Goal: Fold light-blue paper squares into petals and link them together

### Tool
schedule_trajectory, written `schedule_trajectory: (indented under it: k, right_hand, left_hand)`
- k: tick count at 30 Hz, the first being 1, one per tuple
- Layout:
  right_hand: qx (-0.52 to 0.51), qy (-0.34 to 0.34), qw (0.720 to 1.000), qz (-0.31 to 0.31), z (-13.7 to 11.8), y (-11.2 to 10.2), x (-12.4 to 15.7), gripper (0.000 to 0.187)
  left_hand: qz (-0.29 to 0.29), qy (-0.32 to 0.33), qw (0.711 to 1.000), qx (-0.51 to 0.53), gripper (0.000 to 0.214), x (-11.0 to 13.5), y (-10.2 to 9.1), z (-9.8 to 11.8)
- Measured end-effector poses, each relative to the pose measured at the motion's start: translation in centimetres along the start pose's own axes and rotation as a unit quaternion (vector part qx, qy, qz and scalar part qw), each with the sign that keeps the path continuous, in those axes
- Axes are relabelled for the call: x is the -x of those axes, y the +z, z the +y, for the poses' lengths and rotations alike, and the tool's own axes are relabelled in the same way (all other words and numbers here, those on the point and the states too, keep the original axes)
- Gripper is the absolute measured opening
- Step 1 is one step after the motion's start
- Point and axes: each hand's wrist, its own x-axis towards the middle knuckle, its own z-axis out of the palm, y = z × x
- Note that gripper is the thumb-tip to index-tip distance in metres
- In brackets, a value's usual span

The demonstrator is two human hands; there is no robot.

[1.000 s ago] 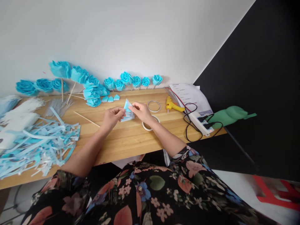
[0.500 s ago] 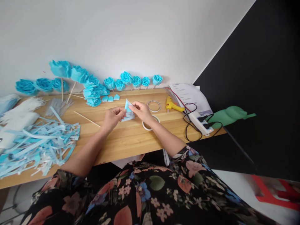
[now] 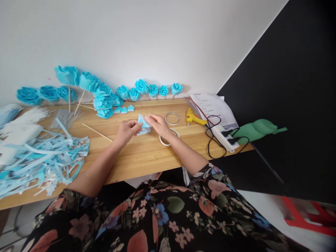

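Observation:
Between my two hands is a small piece of light blue crepe paper (image 3: 142, 120), its pointed corner standing up. My left hand (image 3: 128, 130) pinches it from the left with thumb and fingers closed. From the right, my right hand (image 3: 158, 124) grips its other side, fingers closed. Just below lies a small stack of blue paper pieces (image 3: 145, 131) on the wooden table (image 3: 136, 157), partly hidden by my hands. One roll of tape (image 3: 172, 118) lies beyond my right hand, and another roll of tape (image 3: 163, 141) is partly under my right forearm.
Blue paper roses (image 3: 141, 86) line the wall, with folded blue petals (image 3: 124, 110) before them. Paper strips (image 3: 55, 157) heap at left near a wooden stick (image 3: 97, 132). At right are a yellow glue gun (image 3: 194, 117), a power strip (image 3: 224, 138) with black cables and printed sheets (image 3: 214, 106).
The blue paper piece has tilted and shifted slightly left between my fingers, showing more of its flat face. My right fingers have moved a little along its edge.

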Motion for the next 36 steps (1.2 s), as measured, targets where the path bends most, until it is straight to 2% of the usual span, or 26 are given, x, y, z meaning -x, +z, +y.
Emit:
schedule_trajectory:
  k: [4, 10, 21, 26, 30, 36]
  right_hand:
    - [0.001, 0.018, 1.0, -0.018, -0.02, 0.01, -0.02, 0.043]
    - [0.03, 0.016, 0.999, -0.008, -0.19, 0.09, -0.02, 0.038]
    - [0.016, 0.014, 1.0, -0.019, 0.25, 0.14, -0.22, 0.039]
    - [0.009, 0.008, 1.0, 0.002, 0.31, -0.03, -0.26, 0.045]
    - [0.021, 0.02, 0.999, -0.02, 0.4, -0.03, -0.23, 0.043]
    - [0.045, 0.021, 0.999, 0.003, 0.18, 0.1, -0.17, 0.039]
  left_hand:
    - [-0.008, 0.002, 1.0, -0.007, 0.035, 0.05, 0.06, 0.0]
    - [-0.01, -0.009, 1.0, -0.009, 0.037, 0.05, 0.05, 0.05]
    - [-0.006, -0.005, 1.0, -0.004, 0.038, 0.09, -0.04, 0.25]
    - [0.003, -0.001, 1.0, -0.005, 0.037, -0.02, -0.06, 0.08]
    - [-0.001, -0.003, 1.0, -0.021, 0.036, 0.0, -0.03, -0.04]
    - [0.012, 0.007, 1.0, -0.023, 0.035, -0.04, 0.09, -0.15]
